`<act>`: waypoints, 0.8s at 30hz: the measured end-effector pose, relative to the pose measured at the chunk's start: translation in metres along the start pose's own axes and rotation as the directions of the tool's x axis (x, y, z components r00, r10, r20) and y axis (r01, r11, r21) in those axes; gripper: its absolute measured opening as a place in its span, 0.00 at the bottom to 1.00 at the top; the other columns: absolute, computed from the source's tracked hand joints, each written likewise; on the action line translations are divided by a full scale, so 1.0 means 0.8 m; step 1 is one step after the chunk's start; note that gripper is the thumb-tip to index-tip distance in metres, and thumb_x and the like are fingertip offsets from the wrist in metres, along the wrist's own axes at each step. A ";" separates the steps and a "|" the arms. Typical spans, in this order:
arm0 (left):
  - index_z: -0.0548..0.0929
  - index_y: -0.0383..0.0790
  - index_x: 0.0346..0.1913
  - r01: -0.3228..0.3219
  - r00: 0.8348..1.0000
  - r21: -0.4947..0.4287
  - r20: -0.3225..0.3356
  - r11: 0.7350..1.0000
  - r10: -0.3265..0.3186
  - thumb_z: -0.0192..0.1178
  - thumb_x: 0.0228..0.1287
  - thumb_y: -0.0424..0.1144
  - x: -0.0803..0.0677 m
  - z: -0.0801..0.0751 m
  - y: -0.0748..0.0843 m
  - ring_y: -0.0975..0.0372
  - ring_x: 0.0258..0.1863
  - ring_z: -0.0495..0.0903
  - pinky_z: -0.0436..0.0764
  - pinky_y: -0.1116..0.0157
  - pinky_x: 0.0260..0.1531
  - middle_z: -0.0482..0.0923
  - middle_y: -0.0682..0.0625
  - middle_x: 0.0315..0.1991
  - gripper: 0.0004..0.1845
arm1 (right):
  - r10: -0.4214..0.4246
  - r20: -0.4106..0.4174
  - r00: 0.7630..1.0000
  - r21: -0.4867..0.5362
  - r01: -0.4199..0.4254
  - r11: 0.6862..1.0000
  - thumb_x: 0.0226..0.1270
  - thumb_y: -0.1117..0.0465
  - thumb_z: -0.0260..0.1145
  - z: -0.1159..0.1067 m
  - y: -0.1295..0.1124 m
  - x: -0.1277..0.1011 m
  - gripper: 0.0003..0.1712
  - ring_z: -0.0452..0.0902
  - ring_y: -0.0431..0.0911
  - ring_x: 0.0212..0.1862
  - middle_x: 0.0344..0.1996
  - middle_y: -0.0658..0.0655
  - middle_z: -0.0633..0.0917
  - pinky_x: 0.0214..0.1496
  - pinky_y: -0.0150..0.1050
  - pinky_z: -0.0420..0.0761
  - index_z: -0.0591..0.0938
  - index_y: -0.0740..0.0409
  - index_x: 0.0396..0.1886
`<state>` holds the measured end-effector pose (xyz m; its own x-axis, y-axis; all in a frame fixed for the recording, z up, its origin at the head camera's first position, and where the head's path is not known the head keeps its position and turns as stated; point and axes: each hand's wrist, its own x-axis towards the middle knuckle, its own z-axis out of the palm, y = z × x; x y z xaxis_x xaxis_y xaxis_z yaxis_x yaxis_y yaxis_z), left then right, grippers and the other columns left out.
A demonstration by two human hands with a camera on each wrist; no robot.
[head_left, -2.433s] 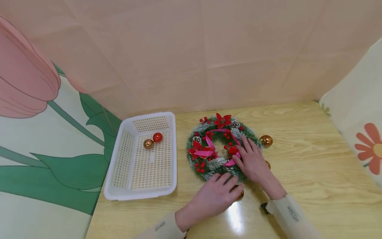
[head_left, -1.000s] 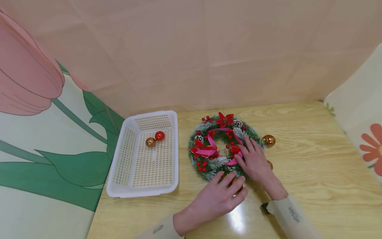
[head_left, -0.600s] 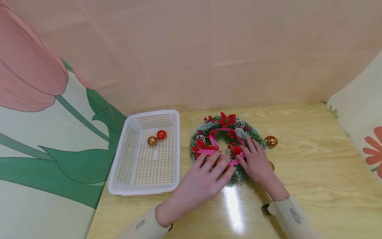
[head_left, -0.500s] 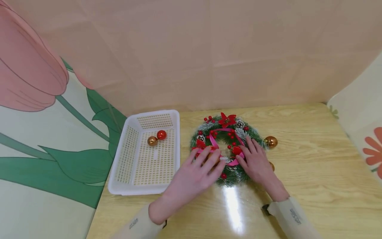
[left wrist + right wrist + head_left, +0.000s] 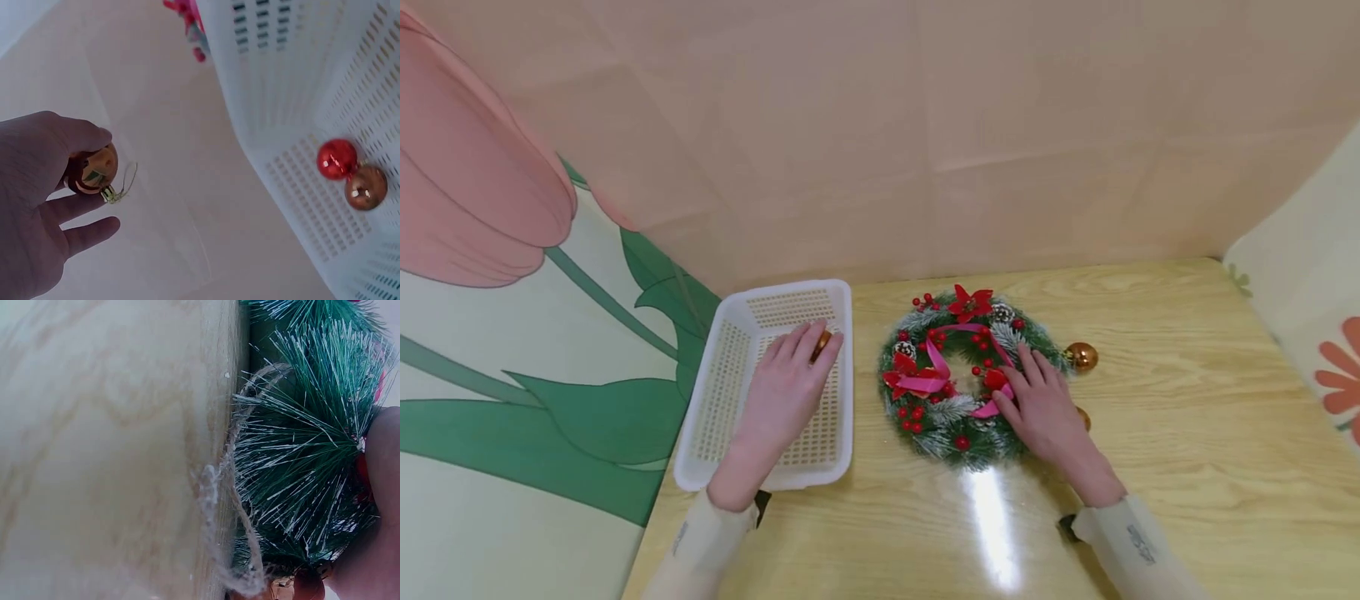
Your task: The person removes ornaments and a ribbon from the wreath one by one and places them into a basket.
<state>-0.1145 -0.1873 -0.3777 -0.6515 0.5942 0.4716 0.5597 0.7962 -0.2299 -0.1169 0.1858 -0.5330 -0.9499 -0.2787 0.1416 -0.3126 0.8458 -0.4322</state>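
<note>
My left hand (image 5: 786,387) is over the white plastic basket (image 5: 847,417), gripping a shiny copper Christmas ball (image 5: 95,170) between thumb and fingers. The ball's gold cap and thread loop stick out in the left wrist view. A red ball (image 5: 337,158) and another copper ball (image 5: 366,187) lie side by side on the basket floor; in the head view my hand hides them. My right hand (image 5: 1043,410) rests on the right side of a green wreath (image 5: 917,433), fingers spread over its frosted needles, pink ribbon and red flowers.
Copper balls hang off the wreath's right edge: one (image 5: 1082,357) in full view, another (image 5: 1083,418) partly behind my right hand. A twine loop (image 5: 240,506) trails from the wreath. The wooden table (image 5: 1210,400) meets a draped backdrop (image 5: 925,167) behind.
My left hand took the copper ball from the wreath's near edge, carried it left across the wreath, and is now over the basket. My right hand has stayed on the wreath.
</note>
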 end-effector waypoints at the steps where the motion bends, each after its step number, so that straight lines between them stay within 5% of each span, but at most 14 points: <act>1: 0.80 0.36 0.61 0.006 1.000 0.002 -0.014 1.000 -0.006 0.66 0.64 0.25 0.001 0.002 -0.006 0.42 0.55 0.81 0.82 0.46 0.51 0.78 0.34 0.60 0.22 | 0.005 0.001 1.000 0.001 -0.005 1.000 0.81 0.47 0.55 -0.001 0.000 -0.001 0.31 0.48 0.73 0.76 0.79 0.72 0.53 0.69 0.76 0.54 0.75 0.67 0.68; 9: 0.83 0.35 0.53 0.035 0.999 0.041 -0.037 0.999 -0.033 0.73 0.59 0.32 0.001 0.025 -0.053 0.44 0.46 0.85 0.83 0.48 0.47 0.82 0.36 0.52 0.19 | 0.004 -0.002 1.000 0.009 -0.004 1.000 0.81 0.47 0.56 -0.003 0.001 -0.003 0.31 0.48 0.73 0.76 0.79 0.72 0.53 0.68 0.77 0.54 0.75 0.67 0.68; 14: 0.83 0.38 0.53 -0.028 0.993 0.013 0.111 1.000 0.026 0.76 0.58 0.36 -0.009 0.049 -0.070 0.47 0.46 0.84 0.84 0.50 0.43 0.83 0.41 0.48 0.21 | -0.005 -0.009 1.000 0.006 0.005 1.000 0.81 0.47 0.56 0.000 0.001 -0.001 0.30 0.48 0.73 0.76 0.79 0.72 0.53 0.68 0.76 0.54 0.75 0.67 0.67; 19: 0.82 0.40 0.51 -0.083 0.953 -0.026 0.289 0.996 0.087 0.75 0.61 0.42 -0.018 0.076 -0.077 0.49 0.43 0.82 0.83 0.52 0.36 0.82 0.44 0.47 0.19 | -0.006 -0.007 1.000 0.003 0.006 1.000 0.81 0.47 0.56 0.001 0.001 0.000 0.31 0.48 0.73 0.76 0.79 0.72 0.53 0.69 0.76 0.54 0.75 0.67 0.67; 24: 0.81 0.42 0.47 -0.087 0.922 -0.056 0.373 0.995 0.102 0.72 0.64 0.43 -0.017 0.092 -0.076 0.50 0.43 0.80 0.81 0.53 0.35 0.80 0.45 0.45 0.14 | 0.002 0.002 1.000 0.003 -0.002 1.000 0.81 0.46 0.55 0.000 0.002 -0.001 0.31 0.48 0.73 0.76 0.79 0.72 0.53 0.69 0.76 0.54 0.75 0.67 0.68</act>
<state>-0.1773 -0.2350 -0.4327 -0.7348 0.6717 0.0940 0.6422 0.7336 -0.2224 -0.1166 0.1870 -0.5337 -0.9506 -0.2776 0.1392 -0.3105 0.8450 -0.4354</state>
